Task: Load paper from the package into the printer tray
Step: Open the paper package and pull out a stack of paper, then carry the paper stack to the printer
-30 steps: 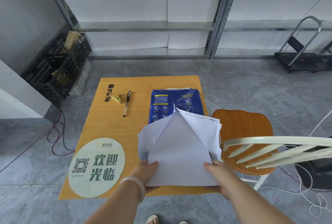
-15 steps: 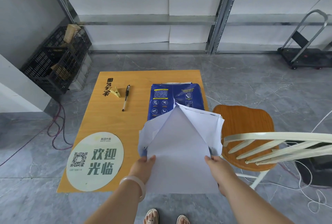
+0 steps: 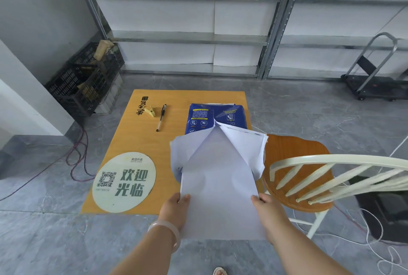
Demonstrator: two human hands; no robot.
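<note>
A black plastic crate [image 3: 84, 80] holding cardboard sits against the wall at far left, with red and dark cables [image 3: 76, 155] trailing over the grey floor beside it. Next comes a wooden table [image 3: 141, 142], which carries a round printed sign [image 3: 123, 183] with a QR code at its near left corner. A yellow clip [image 3: 151, 112] and a black pen [image 3: 161, 118] lie just beside each other towards the far edge.

On the right half of the table lies the blue paper package [image 3: 209, 117]. Its near end is torn open and its white inner flaps spread to both sides. A stack of white paper [image 3: 218, 186] reaches out of that open end towards the person and overhangs the table's near edge.

The left hand [image 3: 174, 210], with a pale bracelet [image 3: 167, 229] on the wrist, grips the stack's left edge near the front corner. Its thumb lies on top and its fingers are hidden beneath. The right hand [image 3: 268, 213] grips the right edge in the same way, thumb over the sheets.

Just right of the table stands a chair [image 3: 293, 157] with a wooden seat and a cream spindle back. Behind the chair back a dark box-shaped unit [image 3: 388, 213] rests on the floor among white cords, too hidden to identify. Metal shelving [image 3: 198, 37] lines the back wall with small boxes on its top shelf, and a folding hand cart [image 3: 375, 76] is parked at far right
</note>
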